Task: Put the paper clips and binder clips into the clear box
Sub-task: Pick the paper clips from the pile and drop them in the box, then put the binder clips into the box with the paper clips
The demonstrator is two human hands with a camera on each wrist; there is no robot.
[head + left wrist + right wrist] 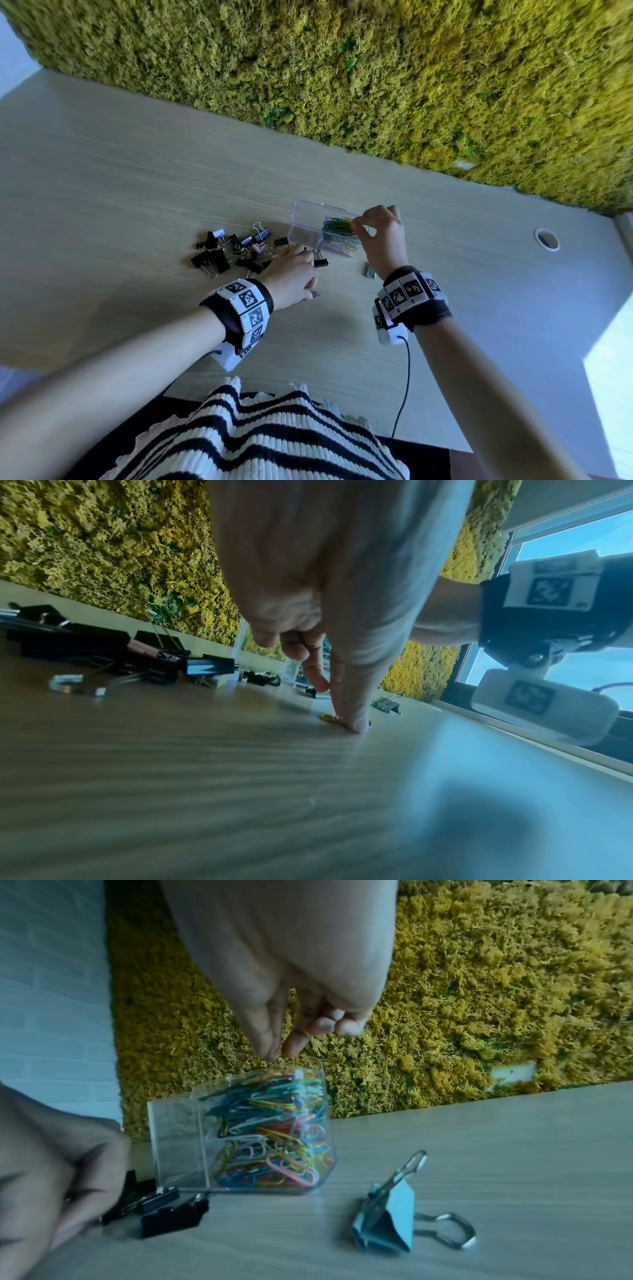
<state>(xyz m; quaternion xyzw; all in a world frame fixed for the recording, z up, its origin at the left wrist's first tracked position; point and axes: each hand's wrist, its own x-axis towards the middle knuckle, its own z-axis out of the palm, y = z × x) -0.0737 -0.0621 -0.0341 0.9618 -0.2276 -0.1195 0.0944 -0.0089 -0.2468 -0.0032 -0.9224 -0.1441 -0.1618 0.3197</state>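
The clear box (308, 222) stands mid-table; its right compartment holds a heap of coloured paper clips (339, 233), also seen in the right wrist view (274, 1137). My right hand (356, 226) hovers over that heap, thumb and forefinger tips (291, 1047) nearly touching, and no clip shows between them. My left hand (310, 274) lies on the table beside the box, its straight thumb (356, 723) pressing a small paper clip (327, 718) flat while the other fingers (308, 664) curl near a black binder clip (320, 262). A heap of black binder clips (226, 251) lies left.
A pale blue binder clip (387, 1223) lies alone on the table below my right wrist. The box's left compartment (174, 1137) looks empty. A moss wall (376, 85) backs the table, and a cable hole (546, 238) sits at the far right.
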